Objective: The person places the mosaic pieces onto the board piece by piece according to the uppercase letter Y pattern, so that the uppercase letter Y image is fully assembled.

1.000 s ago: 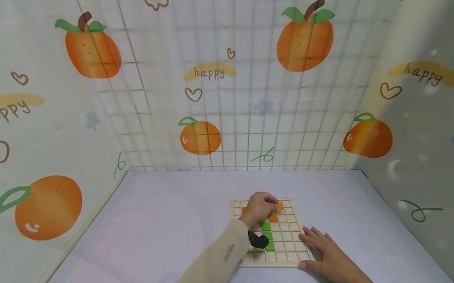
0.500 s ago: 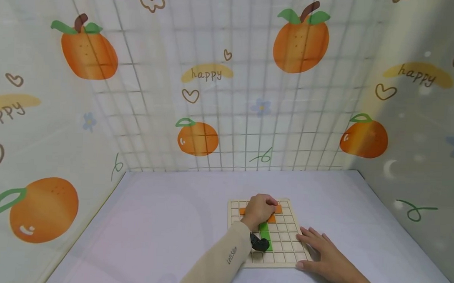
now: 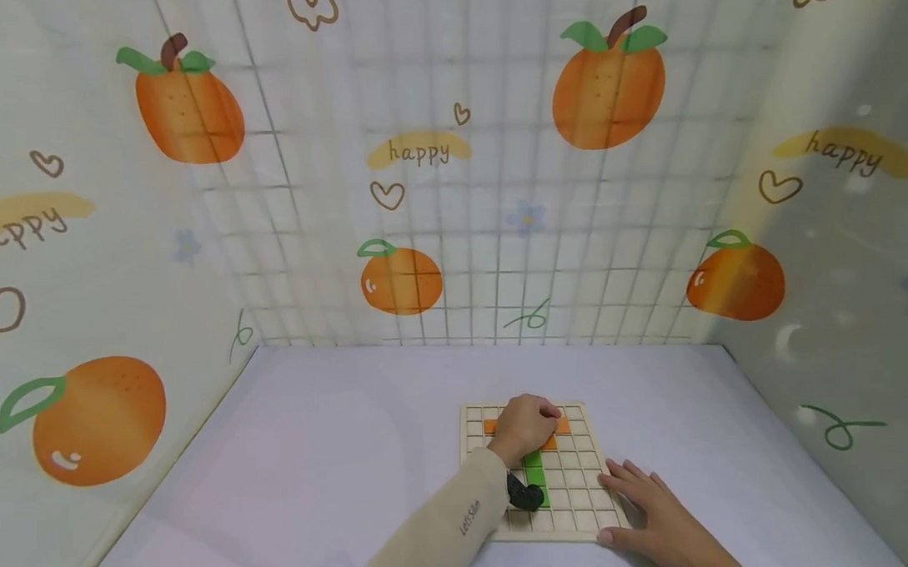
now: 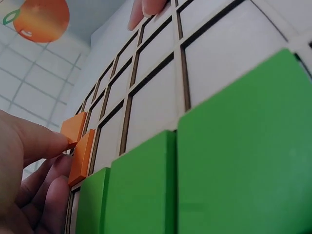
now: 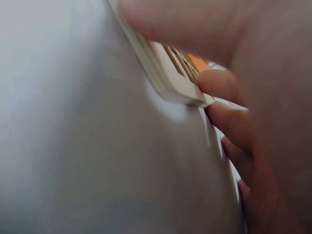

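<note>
A wooden grid board (image 3: 585, 495) lies on the white table, with square tiles set in its cells. My left hand (image 3: 522, 428) reaches over the board's far half and pinches an orange square tile (image 4: 74, 127) between thumb and fingers. Another orange tile (image 4: 82, 157) sits right beside it in the left wrist view. Nearer me runs a column of green tiles (image 3: 535, 468), partly behind the left wrist. My right hand (image 3: 659, 516) rests at the board's right edge, fingers spread and thumb by the near corner. The right wrist view shows its fingertips (image 5: 222, 84) at the rim.
A further orange tile (image 3: 490, 427) shows left of the left hand. Beneath and around the board spreads the white table (image 3: 343, 446). Printed curtains (image 3: 495, 176) with oranges hang behind and on both sides, a wire grid showing at the back.
The left hand has shifted slightly right over the board, still at the orange tiles, uncovering more of the left orange tile. The right hand keeps its place at the board's edge.
</note>
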A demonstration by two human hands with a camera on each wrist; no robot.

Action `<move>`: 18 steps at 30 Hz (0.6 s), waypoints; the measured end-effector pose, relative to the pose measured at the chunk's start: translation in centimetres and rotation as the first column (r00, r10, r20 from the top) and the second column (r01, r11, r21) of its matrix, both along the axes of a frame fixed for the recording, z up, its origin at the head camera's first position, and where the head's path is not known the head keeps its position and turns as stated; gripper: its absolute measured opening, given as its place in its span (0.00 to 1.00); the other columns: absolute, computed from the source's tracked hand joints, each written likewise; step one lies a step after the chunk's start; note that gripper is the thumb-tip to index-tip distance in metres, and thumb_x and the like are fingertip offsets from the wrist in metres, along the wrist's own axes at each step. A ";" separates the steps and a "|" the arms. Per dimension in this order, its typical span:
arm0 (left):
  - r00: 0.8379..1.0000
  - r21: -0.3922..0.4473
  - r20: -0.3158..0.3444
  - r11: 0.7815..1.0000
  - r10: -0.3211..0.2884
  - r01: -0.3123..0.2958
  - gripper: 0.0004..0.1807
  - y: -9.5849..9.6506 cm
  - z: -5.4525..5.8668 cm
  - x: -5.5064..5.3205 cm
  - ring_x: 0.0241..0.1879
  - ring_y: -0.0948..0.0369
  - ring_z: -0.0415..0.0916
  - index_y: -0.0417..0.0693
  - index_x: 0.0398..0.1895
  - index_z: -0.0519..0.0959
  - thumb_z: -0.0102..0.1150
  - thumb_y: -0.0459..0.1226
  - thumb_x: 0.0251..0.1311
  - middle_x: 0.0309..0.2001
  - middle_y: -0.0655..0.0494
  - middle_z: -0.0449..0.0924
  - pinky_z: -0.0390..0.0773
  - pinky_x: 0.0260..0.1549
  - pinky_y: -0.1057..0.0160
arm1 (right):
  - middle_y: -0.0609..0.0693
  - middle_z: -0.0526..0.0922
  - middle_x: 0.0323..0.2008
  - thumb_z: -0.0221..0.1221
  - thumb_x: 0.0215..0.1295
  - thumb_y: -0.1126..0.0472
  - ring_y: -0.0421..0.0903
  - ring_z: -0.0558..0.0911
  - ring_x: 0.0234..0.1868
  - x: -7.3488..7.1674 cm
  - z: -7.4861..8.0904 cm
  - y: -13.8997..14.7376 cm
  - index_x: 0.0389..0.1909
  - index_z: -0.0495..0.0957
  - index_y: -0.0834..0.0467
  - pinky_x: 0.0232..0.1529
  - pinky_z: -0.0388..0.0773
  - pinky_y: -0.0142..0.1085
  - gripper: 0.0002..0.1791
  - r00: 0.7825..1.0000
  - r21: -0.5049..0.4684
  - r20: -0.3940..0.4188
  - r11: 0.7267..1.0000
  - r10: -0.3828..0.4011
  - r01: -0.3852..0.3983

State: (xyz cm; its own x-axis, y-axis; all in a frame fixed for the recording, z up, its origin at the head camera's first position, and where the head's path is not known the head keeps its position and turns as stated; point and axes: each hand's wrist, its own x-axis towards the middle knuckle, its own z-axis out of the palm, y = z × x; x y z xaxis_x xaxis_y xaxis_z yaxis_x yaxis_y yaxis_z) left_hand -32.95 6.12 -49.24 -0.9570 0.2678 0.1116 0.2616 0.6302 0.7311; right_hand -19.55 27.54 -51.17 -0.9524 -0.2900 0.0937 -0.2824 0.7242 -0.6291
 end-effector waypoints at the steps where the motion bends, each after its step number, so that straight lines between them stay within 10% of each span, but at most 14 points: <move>1: 1.000 -0.006 0.003 1.000 -0.003 0.003 0.07 0.1 0.0 0.1 0.37 0.65 0.79 0.58 0.38 0.89 0.63 0.37 0.65 0.35 0.68 0.84 0.76 0.35 0.63 | 0.61 0.64 0.72 0.71 0.51 0.35 0.67 0.52 0.75 0.1 0.0 0.0 0.67 0.73 0.59 0.68 0.42 0.66 0.47 1.000 -0.004 0.003 1.000 -0.001 0.001; 18: 0.999 -0.077 -0.009 0.996 -0.037 0.037 0.10 0.2 0.0 0.2 0.46 0.63 0.80 0.56 0.43 0.89 0.62 0.38 0.62 0.46 0.67 0.84 0.77 0.37 0.64 | 0.61 0.64 0.72 0.71 0.50 0.34 0.66 0.52 0.75 0.0 0.2 0.0 0.66 0.74 0.59 0.69 0.41 0.66 0.48 1.000 0.019 0.022 1.000 -0.017 0.017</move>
